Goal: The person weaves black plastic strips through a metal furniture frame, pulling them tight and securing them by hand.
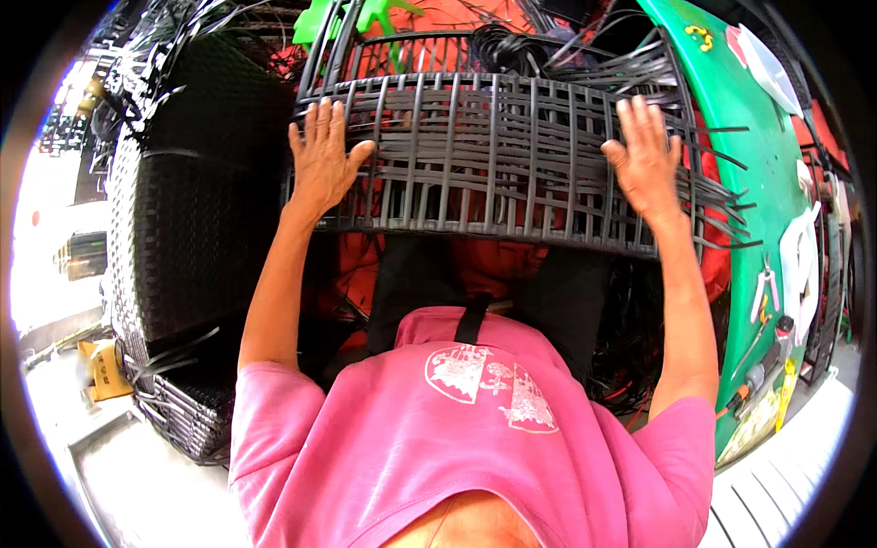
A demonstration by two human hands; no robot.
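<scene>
Across my lap lies a black frame [494, 164] with upright bars, and flat black strips [438, 151] run woven through it from side to side. My left hand [324, 157] rests flat on its left end, fingers stretched toward the far edge and thumb out. At the right end my right hand [644, 160] lies the same way, fingers spread on the weave. Neither hand grips anything. Loose strip ends [726, 212] stick out past the frame's right side, beyond my right hand.
Dark woven panels [206, 183] stand close on my left. A green table [763, 173] on the right carries pliers [766, 290], a screwdriver-like tool [756, 376] and yellow pieces [699, 37]. A coil of black strips [507, 50] and a green stool [315, 23] are beyond the frame.
</scene>
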